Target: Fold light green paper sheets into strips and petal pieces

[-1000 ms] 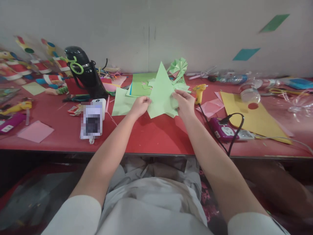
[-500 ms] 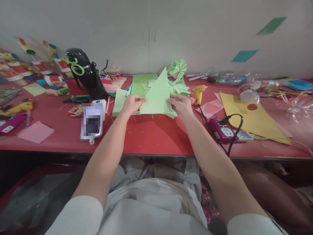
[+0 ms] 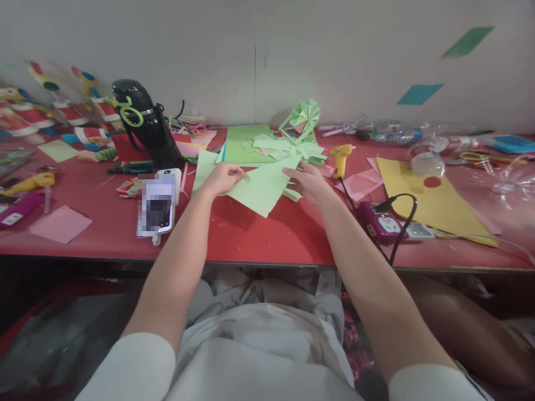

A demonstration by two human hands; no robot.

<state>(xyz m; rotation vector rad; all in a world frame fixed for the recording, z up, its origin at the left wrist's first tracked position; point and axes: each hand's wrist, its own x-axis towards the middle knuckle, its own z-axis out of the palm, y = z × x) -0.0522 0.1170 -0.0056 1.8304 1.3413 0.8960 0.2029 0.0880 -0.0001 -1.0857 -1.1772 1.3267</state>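
Note:
A light green sheet of paper (image 3: 265, 186), pointed at its right end, is held above the red table (image 3: 267, 242). My left hand (image 3: 224, 179) pinches its left edge between thumb and fingers. At the right tip, my right hand (image 3: 308, 181) has its fingers apart and touches or nearly touches the paper. Behind the sheet lie a darker green sheet (image 3: 242, 146) and light green scraps (image 3: 271, 142). A folded green paper model (image 3: 305, 115) stands at the back. Another pale green sheet (image 3: 203, 166) shows beyond my left hand.
To the left are a phone (image 3: 161, 209) and a black flask (image 3: 144, 122). A yellow glue gun (image 3: 341, 160), a corded purple power socket (image 3: 381, 223), yellow paper (image 3: 438, 206) and a plastic bottle (image 3: 426, 161) lie to the right. The table's front edge (image 3: 267, 263) is near my lap.
The light green sheet has turned: its point, upright before, now lies to the right, and another corner hangs toward me. My right hand's fingers have spread. The scraps behind show more.

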